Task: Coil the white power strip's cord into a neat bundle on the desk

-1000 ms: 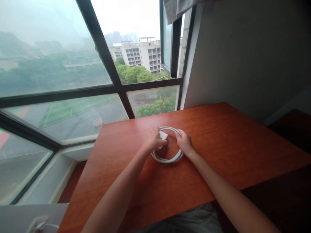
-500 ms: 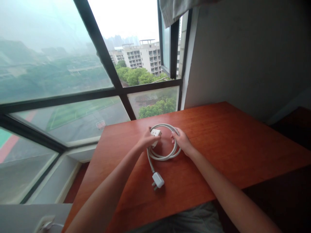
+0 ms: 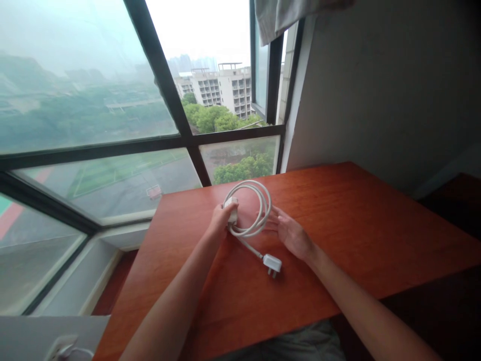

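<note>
A white coiled power cable (image 3: 259,203) is raised on edge above the reddish wooden table (image 3: 338,225). My left hand (image 3: 221,219) is closed around the coil's left side together with its white socket block (image 3: 232,210). The cable's free end runs down to a white plug (image 3: 272,262) lying on the table. My right hand (image 3: 291,233) hovers just right of the coil, palm facing it, fingers spread and holding nothing.
Large windows (image 3: 112,125) with dark frames stand behind the table's far and left edges. A grey wall (image 3: 376,90) rises at the right. A white wall socket with a cord (image 3: 63,347) shows at the bottom left. A lower dark surface (image 3: 458,195) lies to the right.
The coil has been tipped up off the table by my left hand. My right hand let go of the coil and opened. The plug swung from the coil's left front to its right.
</note>
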A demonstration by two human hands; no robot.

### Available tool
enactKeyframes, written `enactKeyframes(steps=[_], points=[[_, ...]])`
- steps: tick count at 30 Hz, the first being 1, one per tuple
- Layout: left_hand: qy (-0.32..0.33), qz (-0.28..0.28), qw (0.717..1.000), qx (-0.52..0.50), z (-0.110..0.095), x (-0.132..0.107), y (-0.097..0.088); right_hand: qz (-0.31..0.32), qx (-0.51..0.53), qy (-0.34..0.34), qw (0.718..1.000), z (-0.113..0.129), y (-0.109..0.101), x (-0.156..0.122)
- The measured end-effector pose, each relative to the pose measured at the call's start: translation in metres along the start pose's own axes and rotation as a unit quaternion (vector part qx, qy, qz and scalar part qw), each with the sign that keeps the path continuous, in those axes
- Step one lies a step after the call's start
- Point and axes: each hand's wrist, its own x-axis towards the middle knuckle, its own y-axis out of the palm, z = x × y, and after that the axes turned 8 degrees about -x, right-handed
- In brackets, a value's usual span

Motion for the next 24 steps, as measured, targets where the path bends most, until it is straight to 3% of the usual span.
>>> enactKeyframes(steps=[3, 5, 7, 11, 12, 14, 16, 19, 22, 24], points=[[-0.074, 0.048, 0.993, -0.073, -0.001, -0.005, 0.0, 0.044, -0.058, -0.082, 0.994, 0.013, 0.005, -0.004], [-0.135, 0.088, 0.98, -0.113, -0.004, -0.01, 0.0, 0.078, -0.16, -0.144, 0.973, 0.024, 0.009, -0.004], [-0.166, 0.122, 0.967, -0.148, -0.007, -0.015, 0.0, 0.106, -0.301, -0.205, 0.925, 0.034, 0.01, -0.004], [-0.177, 0.166, 0.94, -0.241, -0.011, -0.02, 0.001, 0.112, -0.536, -0.269, 0.792, 0.032, 0.011, -0.007], [-0.182, 0.17, 0.933, -0.261, -0.011, -0.019, 0.002, 0.112, -0.563, -0.27, 0.773, 0.026, 0.012, -0.009], [-0.187, 0.17, 0.925, -0.284, -0.01, -0.018, 0.005, 0.107, -0.581, -0.27, 0.76, 0.011, 0.018, -0.015], [-0.178, 0.157, 0.929, -0.282, -0.008, -0.017, 0.008, 0.076, -0.56, -0.277, 0.777, -0.003, 0.028, -0.023], [-0.154, 0.121, 0.951, -0.238, -0.004, -0.019, 0.012, 0.011, -0.473, -0.266, 0.84, -0.014, 0.045, -0.032], [-0.132, 0.083, 0.972, -0.175, -0.003, -0.026, 0.014, -0.089, -0.297, -0.197, 0.93, -0.015, 0.056, -0.031], [-0.098, 0.07, 0.983, -0.14, -0.003, -0.031, 0.017, -0.179, -0.139, -0.132, 0.965, -0.015, 0.058, -0.024]])
